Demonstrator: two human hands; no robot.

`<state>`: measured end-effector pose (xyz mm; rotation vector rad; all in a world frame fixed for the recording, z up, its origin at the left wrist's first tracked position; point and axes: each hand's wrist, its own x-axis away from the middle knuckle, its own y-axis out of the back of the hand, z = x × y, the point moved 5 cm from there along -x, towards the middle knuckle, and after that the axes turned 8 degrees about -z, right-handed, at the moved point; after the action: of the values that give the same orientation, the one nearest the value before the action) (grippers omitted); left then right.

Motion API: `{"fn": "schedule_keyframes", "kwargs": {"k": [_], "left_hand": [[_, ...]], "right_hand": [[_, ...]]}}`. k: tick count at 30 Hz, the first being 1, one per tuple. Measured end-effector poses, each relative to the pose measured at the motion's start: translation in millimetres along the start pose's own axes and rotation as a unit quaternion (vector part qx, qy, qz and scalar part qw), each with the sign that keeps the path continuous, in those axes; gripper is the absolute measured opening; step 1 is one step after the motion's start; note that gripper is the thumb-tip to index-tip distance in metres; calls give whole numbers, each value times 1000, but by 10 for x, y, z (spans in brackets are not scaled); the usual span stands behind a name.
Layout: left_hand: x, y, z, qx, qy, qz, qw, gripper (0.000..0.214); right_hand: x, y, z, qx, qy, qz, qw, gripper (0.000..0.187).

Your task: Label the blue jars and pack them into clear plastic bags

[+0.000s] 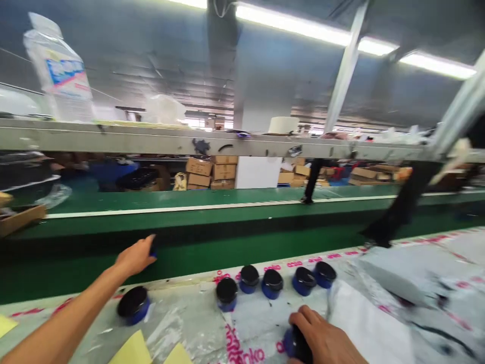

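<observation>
My left hand reaches out over the green conveyor belt, its fingers closed around a small dark jar that is mostly hidden. At the bottom right my right hand grips a blue jar with a black lid, low over the plastic-covered table. Beyond that hand stand several more jars of the same kind, among them a left one and a middle one. Another jar stands by itself below my left forearm.
Yellow paper pieces lie at the table's front left. White sheets and clear plastic cover the right side. Above the belt runs a metal shelf rail bearing a plastic bottle. Cardboard boxes are stacked behind.
</observation>
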<state>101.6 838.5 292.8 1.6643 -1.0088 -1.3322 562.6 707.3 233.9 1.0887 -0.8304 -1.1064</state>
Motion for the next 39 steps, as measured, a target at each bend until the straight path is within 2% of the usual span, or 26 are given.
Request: {"fn": "schedule_keyframes", "kwargs": {"k": [3,6,8,10,13,15,18,20,22,24,25,28,29,31,33,35,39], "left_hand": [[-46,-114,70,20,-32,-16,999,48],[-36,-5,-53,28,-72,-67,995,55],[73,169,-285,46,-96,-82,991,59],[268,321,-604,71,-122,-52,989,66],[662,455,-1044,114,-121,-29,986,74],[957,408,-1268,142,-128,12,981,79],[1360,275,-1485,187,-146,39,971,77],[1564,188,-1571,218,-149,55,963,78],[1697,123,-1612,240,-131,68,959,82],[1769,79,-1625,253,-111,75,958,85],[1787,56,-1629,257,-105,82,957,86],[1798,-33,-1665,259,-111,113,953,87],[1792,-63,-1689,260,-117,121,951,88],[1775,-116,-1756,267,-134,130,945,89],[1762,-158,-1837,275,-156,132,939,89],[1769,-202,-1910,277,-187,142,932,91],[1823,-260,-1971,275,-218,161,922,95]], "right_hand": [[27,133,23,0,1,-10,1000,47],[52,217,-8,-24,19,1,1000,55],[66,241,-57,-41,16,3,999,57],[69,235,-101,-51,13,-3,999,57],[58,188,-116,-43,17,-20,999,55],[55,158,-97,-18,19,-34,999,51],[84,167,-89,36,2,-48,998,44],[126,216,-77,39,20,-45,998,53],[175,267,-31,20,91,-21,995,67],[201,296,9,13,156,7,988,74],[187,300,9,19,161,9,987,70],[52,267,-35,66,79,-31,994,32],[2,244,-43,82,44,-50,994,27],[-73,197,-38,104,-2,-81,991,35],[-96,156,-25,98,-10,-88,991,38],[-67,136,-22,65,20,-78,995,38],[37,126,-49,-15,105,-42,993,69]]}}
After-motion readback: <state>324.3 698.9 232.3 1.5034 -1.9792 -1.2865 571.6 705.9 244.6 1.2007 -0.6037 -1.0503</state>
